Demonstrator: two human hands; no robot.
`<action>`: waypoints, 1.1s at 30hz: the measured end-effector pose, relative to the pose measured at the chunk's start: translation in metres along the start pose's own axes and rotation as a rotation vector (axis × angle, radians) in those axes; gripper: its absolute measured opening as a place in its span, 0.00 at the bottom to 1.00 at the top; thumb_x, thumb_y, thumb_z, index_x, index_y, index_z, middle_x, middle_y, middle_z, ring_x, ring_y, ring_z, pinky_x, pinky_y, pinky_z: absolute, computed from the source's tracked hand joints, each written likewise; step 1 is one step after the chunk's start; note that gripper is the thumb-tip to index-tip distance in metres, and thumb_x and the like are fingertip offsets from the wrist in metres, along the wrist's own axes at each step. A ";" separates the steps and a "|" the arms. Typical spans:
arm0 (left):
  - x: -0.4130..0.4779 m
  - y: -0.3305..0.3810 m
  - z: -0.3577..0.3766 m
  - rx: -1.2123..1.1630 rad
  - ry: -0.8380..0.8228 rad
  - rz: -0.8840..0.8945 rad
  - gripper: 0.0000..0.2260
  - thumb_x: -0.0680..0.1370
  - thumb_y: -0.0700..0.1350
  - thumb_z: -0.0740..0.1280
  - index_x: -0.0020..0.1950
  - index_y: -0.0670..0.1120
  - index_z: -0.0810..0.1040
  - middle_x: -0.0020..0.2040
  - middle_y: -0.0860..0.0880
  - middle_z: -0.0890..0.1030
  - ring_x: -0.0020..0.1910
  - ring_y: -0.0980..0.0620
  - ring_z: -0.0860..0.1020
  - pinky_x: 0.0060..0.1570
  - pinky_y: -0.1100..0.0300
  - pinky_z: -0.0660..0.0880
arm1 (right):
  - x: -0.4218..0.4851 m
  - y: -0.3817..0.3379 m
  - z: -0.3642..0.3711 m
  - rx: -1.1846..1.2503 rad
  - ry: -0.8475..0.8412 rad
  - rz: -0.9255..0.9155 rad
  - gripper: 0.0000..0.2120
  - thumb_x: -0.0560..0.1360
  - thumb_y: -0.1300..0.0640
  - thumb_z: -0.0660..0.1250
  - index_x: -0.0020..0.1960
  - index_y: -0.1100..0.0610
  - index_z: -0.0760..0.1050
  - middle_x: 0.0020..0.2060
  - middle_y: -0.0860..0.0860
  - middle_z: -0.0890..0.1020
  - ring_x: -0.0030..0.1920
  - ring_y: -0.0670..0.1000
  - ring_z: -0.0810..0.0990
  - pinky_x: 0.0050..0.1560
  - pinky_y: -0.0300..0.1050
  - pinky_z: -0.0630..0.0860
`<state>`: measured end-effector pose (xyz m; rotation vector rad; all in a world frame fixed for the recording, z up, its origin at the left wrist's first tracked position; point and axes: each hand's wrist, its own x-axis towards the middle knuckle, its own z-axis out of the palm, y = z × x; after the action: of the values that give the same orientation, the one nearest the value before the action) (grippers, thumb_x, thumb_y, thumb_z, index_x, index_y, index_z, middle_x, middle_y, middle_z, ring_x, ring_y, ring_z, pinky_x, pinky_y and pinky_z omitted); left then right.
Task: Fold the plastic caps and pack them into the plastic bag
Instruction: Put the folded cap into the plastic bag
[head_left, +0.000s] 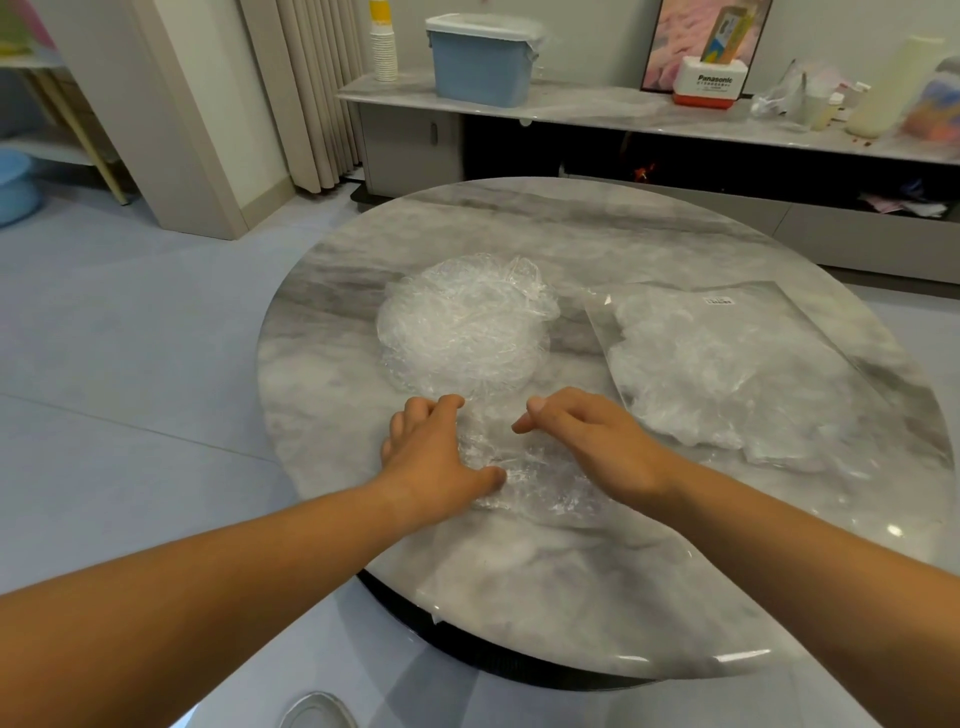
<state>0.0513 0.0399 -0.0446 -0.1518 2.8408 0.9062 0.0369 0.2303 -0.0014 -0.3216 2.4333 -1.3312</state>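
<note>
1. Your left hand lay on the near cap, fingers bent and thumb flat on the film; whether it pinched could not be told.
2. Behind it sat a round, crinkly heap of clear caps.
3. The near cap's thin plastic blurred into the marble table.
4. Your right hand had loosely curled fingers; its grip was unclear.
5. The plastic bag, part-filled, lay to the right, with its label unreadable.
6. A far box read "Panasonic".

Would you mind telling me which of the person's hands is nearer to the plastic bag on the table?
The right. The right hand sits just left of the plastic bag, near its front corner; the left hand is farther left, across the cap both hands hold.
</note>
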 end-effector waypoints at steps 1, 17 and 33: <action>0.000 0.001 -0.001 -0.001 -0.002 0.000 0.40 0.70 0.60 0.76 0.75 0.55 0.60 0.67 0.51 0.63 0.70 0.50 0.61 0.69 0.55 0.64 | -0.002 0.001 0.001 -0.031 0.009 -0.050 0.17 0.83 0.42 0.59 0.52 0.49 0.84 0.58 0.42 0.79 0.60 0.40 0.77 0.62 0.41 0.71; -0.001 -0.012 -0.044 0.065 -0.395 0.137 0.54 0.60 0.70 0.78 0.79 0.58 0.55 0.69 0.55 0.65 0.70 0.54 0.66 0.71 0.54 0.68 | -0.052 0.040 0.018 -0.734 -0.187 -0.500 0.20 0.82 0.43 0.53 0.60 0.49 0.80 0.67 0.45 0.77 0.61 0.47 0.75 0.61 0.42 0.70; 0.003 -0.001 -0.029 -0.019 -0.215 0.015 0.17 0.71 0.53 0.78 0.37 0.46 0.73 0.31 0.52 0.75 0.30 0.55 0.74 0.32 0.60 0.71 | -0.061 0.037 0.020 -0.833 -0.019 -0.513 0.22 0.81 0.42 0.58 0.72 0.50 0.71 0.63 0.44 0.77 0.64 0.47 0.72 0.67 0.46 0.66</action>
<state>0.0447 0.0222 -0.0218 -0.0322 2.6396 0.8937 0.0999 0.2564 -0.0306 -1.2098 2.8767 -0.3551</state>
